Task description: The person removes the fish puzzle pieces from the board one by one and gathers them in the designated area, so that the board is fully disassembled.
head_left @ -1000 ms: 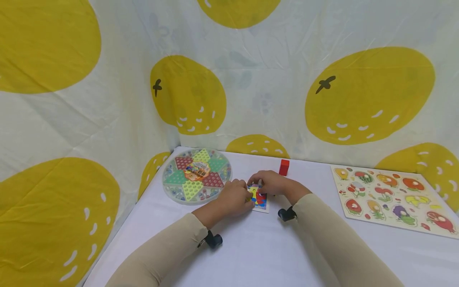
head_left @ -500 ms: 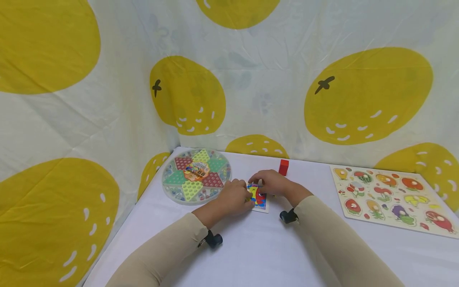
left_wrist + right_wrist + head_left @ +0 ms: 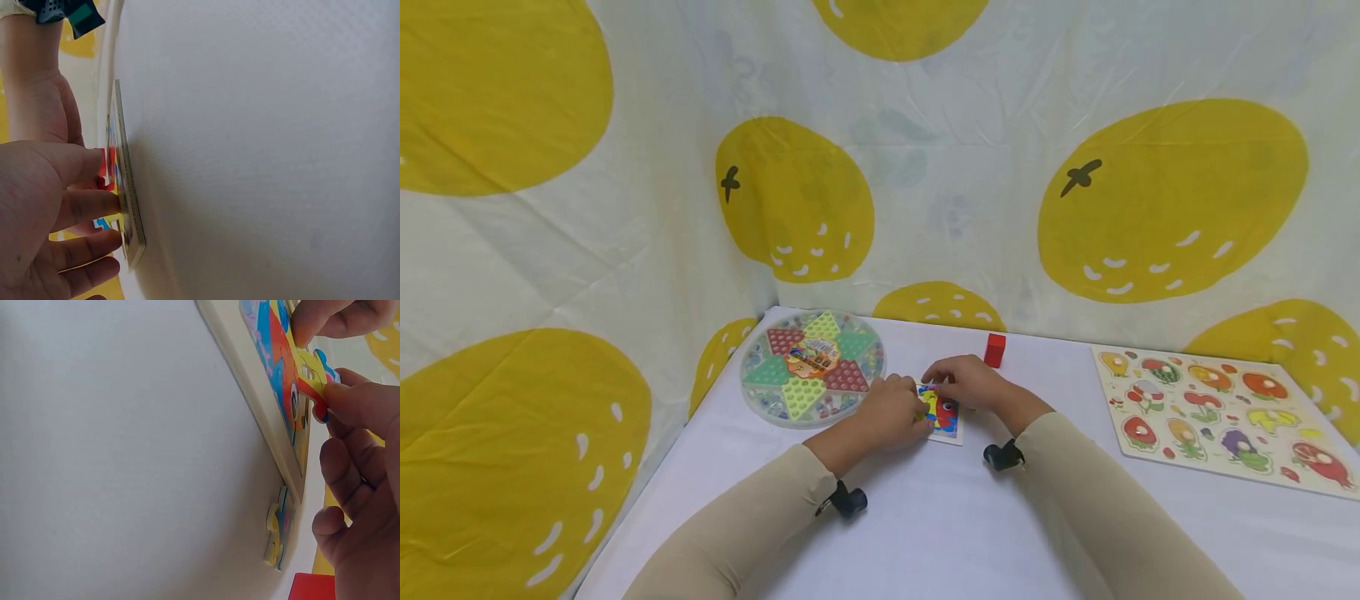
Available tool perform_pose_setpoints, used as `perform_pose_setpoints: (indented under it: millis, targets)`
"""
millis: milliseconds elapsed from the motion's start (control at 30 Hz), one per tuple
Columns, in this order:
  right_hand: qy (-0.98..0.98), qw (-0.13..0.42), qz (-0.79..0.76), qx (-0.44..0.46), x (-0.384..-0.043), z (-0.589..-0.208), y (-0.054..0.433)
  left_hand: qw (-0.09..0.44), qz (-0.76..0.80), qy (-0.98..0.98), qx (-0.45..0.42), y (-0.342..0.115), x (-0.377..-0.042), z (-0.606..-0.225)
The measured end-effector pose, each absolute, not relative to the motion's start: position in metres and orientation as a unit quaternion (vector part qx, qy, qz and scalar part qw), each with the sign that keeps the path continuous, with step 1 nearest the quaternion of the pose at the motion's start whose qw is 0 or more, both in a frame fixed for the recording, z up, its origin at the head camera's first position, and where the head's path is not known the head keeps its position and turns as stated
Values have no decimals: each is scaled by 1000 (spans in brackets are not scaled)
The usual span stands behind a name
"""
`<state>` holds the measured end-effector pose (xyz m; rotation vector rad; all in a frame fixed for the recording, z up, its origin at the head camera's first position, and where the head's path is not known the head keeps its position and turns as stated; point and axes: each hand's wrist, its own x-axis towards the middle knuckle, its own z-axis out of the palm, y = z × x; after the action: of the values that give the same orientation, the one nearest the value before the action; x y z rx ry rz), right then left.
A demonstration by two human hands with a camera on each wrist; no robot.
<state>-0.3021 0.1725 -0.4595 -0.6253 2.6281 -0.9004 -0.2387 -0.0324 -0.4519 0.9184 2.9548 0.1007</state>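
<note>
A small jigsaw puzzle in a pale wooden frame (image 3: 943, 440) lies on the white table, its picture red, yellow and blue with an eye. My left hand (image 3: 891, 412) rests at its left side, fingers extended and touching the puzzle in the left wrist view. At the board's far right edge is my right hand (image 3: 970, 379). In the right wrist view its thumb and fingers pinch a yellow, red and blue puzzle piece (image 3: 314, 389), tilted over the picture. Another loose puzzle piece (image 3: 279, 531) lies on the table beside the frame.
A red block (image 3: 995, 350) stands behind the right hand. To the left lies a round Chinese checkers board (image 3: 808, 358) with marbles around its rim. A large fruit puzzle board (image 3: 1217, 417) lies at the right. Fruit-printed curtains hang behind and left.
The right hand has shifted slightly right and its fingers have moved, so more of the red part with the eye shows. The left hand stays in place.
</note>
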Motion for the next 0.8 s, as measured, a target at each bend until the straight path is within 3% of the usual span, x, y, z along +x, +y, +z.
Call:
perform_pose_setpoints:
  millis: [800]
  targets:
    - [898,160,-385,-141,-300,-450,186,14,57,958,282,-32,-243,-455]
